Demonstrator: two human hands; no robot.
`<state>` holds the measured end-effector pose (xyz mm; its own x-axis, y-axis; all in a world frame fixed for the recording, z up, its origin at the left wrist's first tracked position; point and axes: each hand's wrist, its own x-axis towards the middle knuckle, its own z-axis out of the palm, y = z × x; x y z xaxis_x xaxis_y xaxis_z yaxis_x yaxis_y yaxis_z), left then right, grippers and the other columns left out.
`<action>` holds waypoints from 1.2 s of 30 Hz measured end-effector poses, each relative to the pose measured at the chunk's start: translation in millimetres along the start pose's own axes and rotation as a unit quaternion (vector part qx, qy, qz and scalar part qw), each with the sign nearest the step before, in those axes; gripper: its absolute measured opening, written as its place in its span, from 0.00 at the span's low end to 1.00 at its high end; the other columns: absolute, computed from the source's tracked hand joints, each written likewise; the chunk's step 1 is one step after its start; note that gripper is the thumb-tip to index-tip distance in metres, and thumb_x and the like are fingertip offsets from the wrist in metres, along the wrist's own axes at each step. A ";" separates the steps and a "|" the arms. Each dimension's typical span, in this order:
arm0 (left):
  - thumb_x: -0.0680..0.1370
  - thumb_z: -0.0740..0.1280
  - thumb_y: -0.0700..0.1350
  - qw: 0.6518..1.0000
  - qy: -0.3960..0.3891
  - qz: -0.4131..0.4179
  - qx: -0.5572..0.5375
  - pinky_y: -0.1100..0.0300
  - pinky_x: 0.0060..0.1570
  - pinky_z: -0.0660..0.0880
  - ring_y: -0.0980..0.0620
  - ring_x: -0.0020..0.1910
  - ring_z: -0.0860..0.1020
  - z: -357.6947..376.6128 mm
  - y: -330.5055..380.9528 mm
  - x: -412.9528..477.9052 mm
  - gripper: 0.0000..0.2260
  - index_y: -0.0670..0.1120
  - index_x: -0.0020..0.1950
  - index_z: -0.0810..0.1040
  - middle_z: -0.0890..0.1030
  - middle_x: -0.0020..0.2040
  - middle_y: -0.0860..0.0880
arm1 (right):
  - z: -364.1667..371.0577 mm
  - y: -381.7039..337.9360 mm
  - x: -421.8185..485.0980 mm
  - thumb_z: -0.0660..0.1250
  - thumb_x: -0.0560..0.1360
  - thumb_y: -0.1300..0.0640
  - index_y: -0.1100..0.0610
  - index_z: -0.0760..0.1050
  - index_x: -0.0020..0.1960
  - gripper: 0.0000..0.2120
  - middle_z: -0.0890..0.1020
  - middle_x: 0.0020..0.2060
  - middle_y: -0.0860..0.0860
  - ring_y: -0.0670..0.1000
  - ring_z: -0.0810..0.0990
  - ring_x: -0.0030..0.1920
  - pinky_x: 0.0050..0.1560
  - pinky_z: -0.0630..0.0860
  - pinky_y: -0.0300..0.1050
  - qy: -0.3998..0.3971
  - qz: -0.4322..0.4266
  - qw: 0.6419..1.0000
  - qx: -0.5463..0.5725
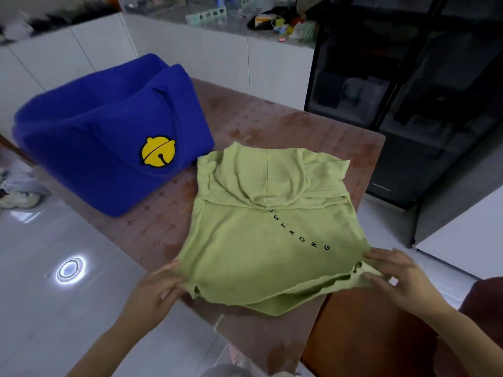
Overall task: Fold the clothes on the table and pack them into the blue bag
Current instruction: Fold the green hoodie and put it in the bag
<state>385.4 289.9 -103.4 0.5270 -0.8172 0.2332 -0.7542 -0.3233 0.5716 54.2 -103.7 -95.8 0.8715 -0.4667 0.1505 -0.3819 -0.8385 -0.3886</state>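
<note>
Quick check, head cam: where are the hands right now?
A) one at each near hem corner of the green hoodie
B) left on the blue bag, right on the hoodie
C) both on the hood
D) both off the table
A: the left hand and the right hand each pinch a near hem corner of the green hoodie, while the blue bag sits apart to the left with no hand on it.

Bag (pixel 109 137) left of hoodie (pixel 266 227)
</note>
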 end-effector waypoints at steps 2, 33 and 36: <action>0.75 0.63 0.58 0.996 0.042 -0.068 -0.037 0.80 0.46 0.67 0.74 0.47 0.75 -2.3 3.6 15.8 0.05 0.63 0.47 0.78 0.80 0.44 0.66 | -9.7 -10.5 10.5 0.61 0.71 0.31 0.34 0.80 0.46 0.13 0.77 0.51 0.26 0.33 0.76 0.53 0.63 0.66 0.33 0.024 0.057 0.994 0.088; 0.77 0.66 0.50 0.972 0.028 -0.212 0.099 0.50 0.44 0.73 0.41 0.51 0.75 66.0 -122.9 354.8 0.16 0.43 0.60 0.72 0.76 0.56 0.43 | 60.0 58.9 335.6 0.59 0.77 0.42 0.55 0.68 0.64 0.21 0.77 0.57 0.60 0.62 0.76 0.56 0.59 0.67 0.57 -0.027 0.333 0.931 -0.146; 0.75 0.69 0.50 0.971 0.045 -0.205 0.111 0.47 0.61 0.69 0.41 0.64 0.68 73.4 -112.5 326.0 0.27 0.44 0.70 0.65 0.68 0.68 0.41 | 72.0 53.3 318.6 0.61 0.73 0.38 0.55 0.62 0.68 0.30 0.70 0.62 0.61 0.64 0.70 0.62 0.66 0.60 0.61 -0.010 0.336 0.930 -0.149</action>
<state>613.3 24.8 -149.4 0.8257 -0.5558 0.0962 -0.5343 -0.7161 0.4491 333.6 -276.9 -134.0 0.4098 -0.9106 -0.0538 -0.9080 -0.4016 -0.1193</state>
